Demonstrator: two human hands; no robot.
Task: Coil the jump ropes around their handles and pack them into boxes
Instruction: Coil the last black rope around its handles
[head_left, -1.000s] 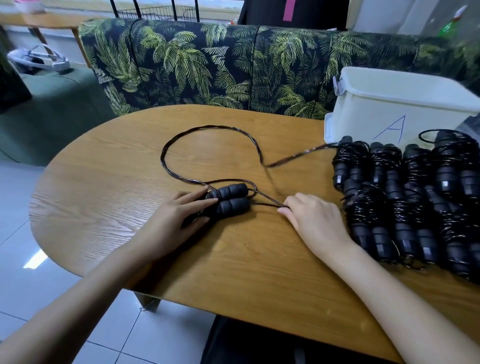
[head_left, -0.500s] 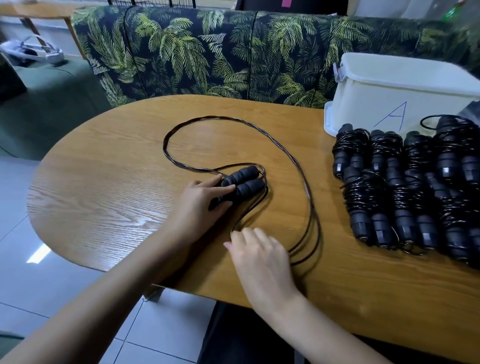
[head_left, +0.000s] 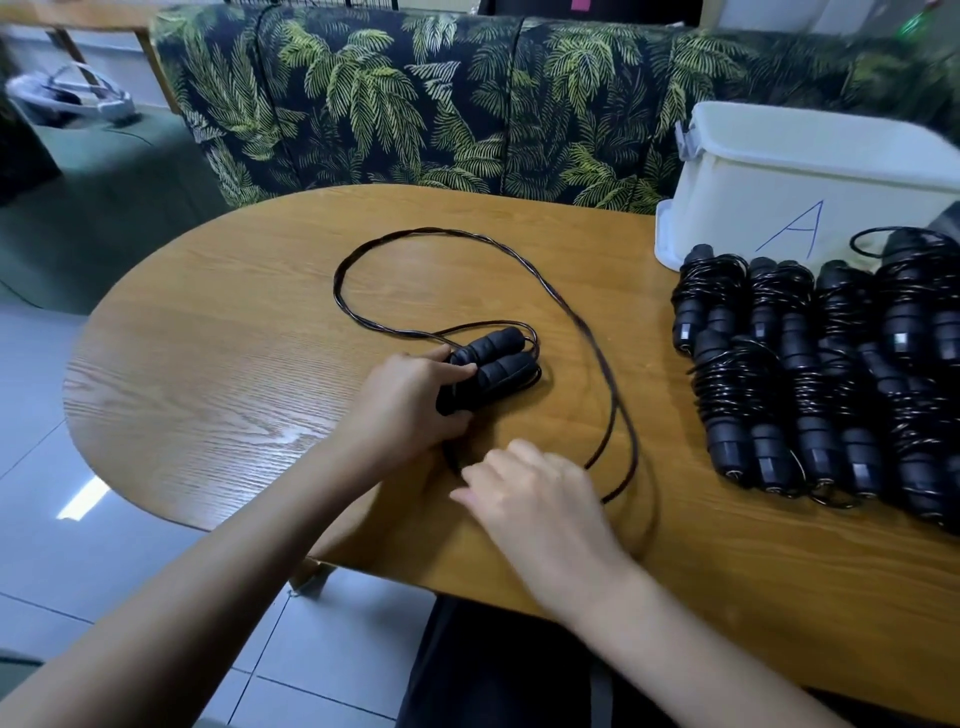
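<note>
Gripping the handles (head_left: 491, 364) with our left hand (head_left: 410, 400), we were coiling; right hand (head_left: 540, 499) beside it, grip unclear, needed to draw the jump rope (head_left: 447, 232) taut.

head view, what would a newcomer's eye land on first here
The dark heap of coiled jump ropes on the right of the table, before a white box marked A. Next, the loose rope loops across the middle, its paired handles gripped by the left hand.

Left hand (head_left: 410, 400) curls round the handles (head_left: 493, 364); right hand (head_left: 540, 499) palm down just beside them, blurred, grip unclear.
</note>
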